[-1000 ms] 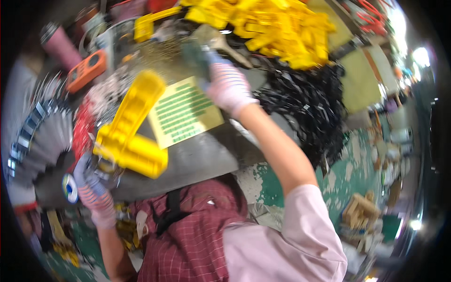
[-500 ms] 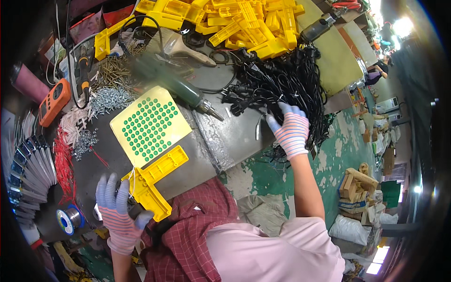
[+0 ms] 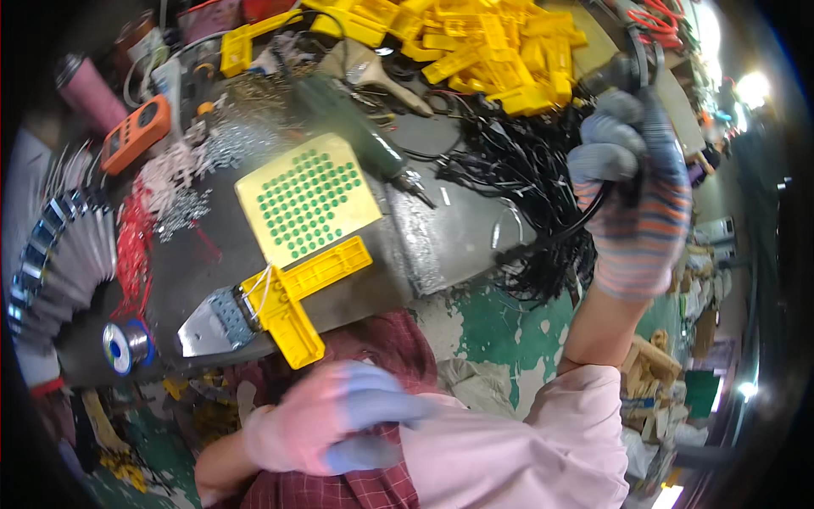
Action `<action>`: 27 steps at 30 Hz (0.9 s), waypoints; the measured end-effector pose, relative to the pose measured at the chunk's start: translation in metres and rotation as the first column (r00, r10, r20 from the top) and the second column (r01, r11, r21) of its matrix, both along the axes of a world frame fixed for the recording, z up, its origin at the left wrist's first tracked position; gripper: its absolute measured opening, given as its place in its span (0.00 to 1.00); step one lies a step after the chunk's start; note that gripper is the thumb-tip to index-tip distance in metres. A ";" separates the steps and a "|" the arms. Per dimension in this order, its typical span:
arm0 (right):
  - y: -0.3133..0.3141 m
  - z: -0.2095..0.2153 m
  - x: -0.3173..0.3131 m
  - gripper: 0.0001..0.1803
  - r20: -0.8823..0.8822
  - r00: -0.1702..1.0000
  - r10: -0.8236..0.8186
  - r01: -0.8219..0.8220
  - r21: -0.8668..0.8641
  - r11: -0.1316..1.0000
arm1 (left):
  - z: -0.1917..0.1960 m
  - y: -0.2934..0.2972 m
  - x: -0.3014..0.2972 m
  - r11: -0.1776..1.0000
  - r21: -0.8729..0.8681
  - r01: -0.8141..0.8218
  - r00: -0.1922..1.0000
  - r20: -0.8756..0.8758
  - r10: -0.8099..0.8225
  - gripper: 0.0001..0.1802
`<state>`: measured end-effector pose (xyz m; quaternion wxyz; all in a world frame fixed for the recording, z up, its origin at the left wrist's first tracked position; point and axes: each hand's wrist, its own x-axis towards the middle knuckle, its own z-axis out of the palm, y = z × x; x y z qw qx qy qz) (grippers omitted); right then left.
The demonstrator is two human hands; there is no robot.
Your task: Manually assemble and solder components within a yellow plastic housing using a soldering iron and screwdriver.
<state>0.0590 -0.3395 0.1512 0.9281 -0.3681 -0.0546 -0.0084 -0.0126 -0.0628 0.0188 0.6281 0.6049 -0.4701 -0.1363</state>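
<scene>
At the right, my gloved right hand (image 3: 636,208) is raised with its fingers curled round a black power cord (image 3: 585,222). Its loop hangs down beside the heap of black cords (image 3: 517,161). My striped-gloved left hand (image 3: 335,420) is over my lap, smeared by motion, its fingers stretched out and nothing seen in them. Just beyond it, a yellow plastic housing (image 3: 292,331) lies at the table's near edge. White wires run from the housing to a grey metal piece (image 3: 212,322) beside it. Behind these lies a pale yellow sheet with green round stickers (image 3: 309,208).
A green electric screwdriver (image 3: 365,136) lies blurred behind the sheet. Yellow housings (image 3: 500,51) are piled at the back, near a paintbrush (image 3: 381,76). Screws, red wires (image 3: 136,246), a solder spool (image 3: 127,346) and an orange meter (image 3: 136,134) occupy the left.
My right hand has lifted from the cord heap, up and to the right, with a black cord in it. My left hand has moved from beside the yellow housing to over my lap.
</scene>
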 end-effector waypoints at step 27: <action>0.140 -0.121 -0.033 0.11 -0.221 0.878 0.425 -0.417 -0.790 0.450 | -0.029 0.020 -0.029 0.893 0.145 -0.425 0.416 -0.845 0.336 0.09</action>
